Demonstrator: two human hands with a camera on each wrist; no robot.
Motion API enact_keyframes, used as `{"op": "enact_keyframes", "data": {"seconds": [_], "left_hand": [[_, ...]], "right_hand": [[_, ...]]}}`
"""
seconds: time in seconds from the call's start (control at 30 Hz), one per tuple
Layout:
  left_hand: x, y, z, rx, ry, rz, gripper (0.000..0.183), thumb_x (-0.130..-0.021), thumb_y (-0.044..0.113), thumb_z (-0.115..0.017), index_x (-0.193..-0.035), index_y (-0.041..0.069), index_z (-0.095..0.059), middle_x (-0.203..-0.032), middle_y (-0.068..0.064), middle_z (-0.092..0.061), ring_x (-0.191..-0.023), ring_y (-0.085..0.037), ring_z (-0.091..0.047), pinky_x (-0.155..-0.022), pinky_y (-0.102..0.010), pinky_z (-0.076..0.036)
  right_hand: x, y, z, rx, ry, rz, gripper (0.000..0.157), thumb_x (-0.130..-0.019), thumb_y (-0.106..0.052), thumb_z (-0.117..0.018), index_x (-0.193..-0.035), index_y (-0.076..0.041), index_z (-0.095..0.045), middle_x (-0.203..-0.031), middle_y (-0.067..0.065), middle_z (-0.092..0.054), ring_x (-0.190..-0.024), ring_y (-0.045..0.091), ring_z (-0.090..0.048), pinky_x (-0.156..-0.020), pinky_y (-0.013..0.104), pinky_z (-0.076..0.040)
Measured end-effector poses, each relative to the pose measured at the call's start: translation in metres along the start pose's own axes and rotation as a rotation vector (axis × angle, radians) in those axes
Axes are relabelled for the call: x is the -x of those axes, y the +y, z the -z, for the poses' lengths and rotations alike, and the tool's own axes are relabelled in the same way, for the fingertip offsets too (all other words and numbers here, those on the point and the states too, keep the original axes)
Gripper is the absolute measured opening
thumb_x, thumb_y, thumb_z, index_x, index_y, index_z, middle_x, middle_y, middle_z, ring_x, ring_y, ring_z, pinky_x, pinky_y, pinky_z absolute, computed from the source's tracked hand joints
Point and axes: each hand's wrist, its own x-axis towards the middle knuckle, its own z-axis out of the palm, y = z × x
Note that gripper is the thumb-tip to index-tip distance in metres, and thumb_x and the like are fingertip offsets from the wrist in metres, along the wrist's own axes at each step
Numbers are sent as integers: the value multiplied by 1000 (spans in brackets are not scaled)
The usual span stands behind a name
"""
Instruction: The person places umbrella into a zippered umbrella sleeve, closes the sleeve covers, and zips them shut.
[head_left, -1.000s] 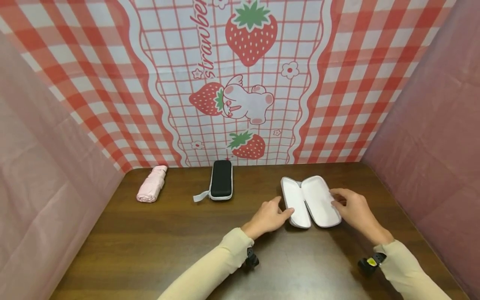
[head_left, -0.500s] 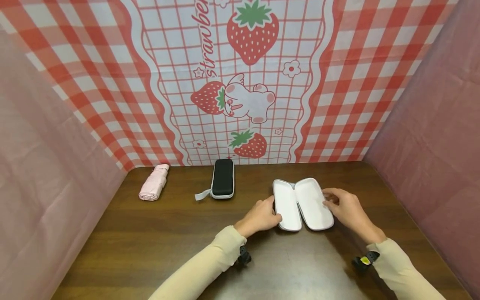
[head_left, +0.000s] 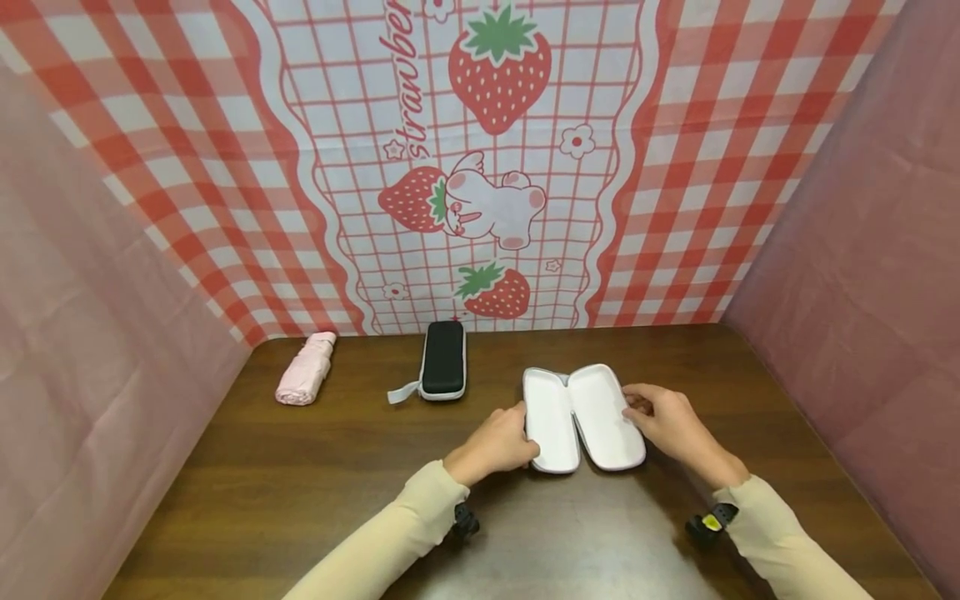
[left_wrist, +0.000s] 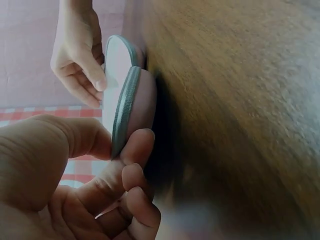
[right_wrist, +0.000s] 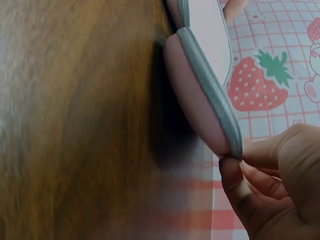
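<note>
A zip case lies spread open like a book, its white inside facing up and holding nothing visible. The wrist views show its pink outer shell and grey zipper edge. My left hand pinches the rim of the left half between thumb and fingers. On the other side, my right hand pinches the outer rim of the right half. Dark shadow lies beneath the case in both wrist views; whether it touches the table, I cannot tell.
A black case with a grey strap lies at the back of the wooden table. Farther left is a rolled pink cloth. A red checked cloth hangs behind, and pink curtains stand at both sides.
Both hands have moved left and slightly nearer with the spread case. My left fingers, looser on its edge a second ago, now grip the rim. The black case and pink cloth stay put.
</note>
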Motion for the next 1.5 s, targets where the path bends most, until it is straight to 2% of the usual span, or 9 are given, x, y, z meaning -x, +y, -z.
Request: {"op": "enact_keyframes", "data": {"seconds": [0.13,0.3,0.4,0.5,0.7,0.83,1.0,1.23,1.5], "left_hand": [[7,-2,4,-18,11,-23,38,-83,12,-71,-117,-1,-59,-56,9,-61,-50,-5,-57,-52,-20,-45],[21,-6,7,11,7,-30,43,-84,11,-70,-122,-4,-57,-55,10,-61,-49,-4,-56,-51,-21,-45],[31,-9,10,44,-7,-19,56,-86,10,-68,-136,-9,-51,-56,9,-63,-49,-4,-57,-51,-21,-45],[39,-13,14,73,-20,-12,70,-87,9,-66,-148,-14,-39,-57,8,-64,-50,-4,-57,-51,-21,-44],[59,-18,20,92,-40,-16,78,-88,8,-64,-150,-21,-28,-53,10,-62,-46,-3,-53,-48,-20,-41],[72,-22,22,114,-49,-14,78,-88,7,-64,-151,-20,-27,-53,11,-61,-44,-3,-52,-46,-20,-40],[81,-24,23,135,-62,-25,79,-89,8,-65,-151,-21,-24,-55,10,-63,-45,-3,-53,-46,-19,-40],[90,-29,29,226,-147,45,90,-89,10,-65,-156,-18,-12,-61,4,-69,-51,-8,-61,-49,-22,-43],[102,-37,35,268,-160,21,86,-90,10,-70,-157,-11,-20,-63,-2,-70,-46,-9,-57,-46,-25,-45]], "right_hand": [[1,-4,-3,-21,-8,18,26,-86,2,-77,-111,10,-72,-94,17,-76,-80,26,-72,-66,31,-57],[1,-7,-8,-56,-43,27,26,-88,0,-77,-112,8,-72,-95,15,-77,-80,22,-72,-65,27,-57],[1,-10,-10,-73,-72,24,28,-90,-3,-76,-116,7,-72,-98,13,-77,-81,19,-72,-66,26,-57],[0,-14,-12,-82,-86,20,28,-92,-6,-75,-117,6,-71,-98,13,-77,-83,20,-72,-67,26,-57],[-6,-23,-23,-126,-117,8,30,-95,-9,-71,-122,6,-69,-106,16,-76,-89,24,-73,-69,26,-57],[-10,-29,-31,-173,-138,2,33,-97,-11,-70,-125,6,-68,-113,18,-75,-93,24,-74,-68,25,-57],[-11,-35,-36,-175,-127,8,29,-96,-11,-71,-122,4,-71,-102,13,-78,-84,17,-72,-65,24,-55],[-11,-44,-44,-231,-152,-8,28,-97,-9,-69,-121,5,-70,-109,20,-76,-92,26,-76,-70,26,-59],[-5,-52,-50,-306,-184,-43,29,-97,-9,-69,-122,6,-69,-111,23,-75,-92,27,-77,-69,26,-60]]}}
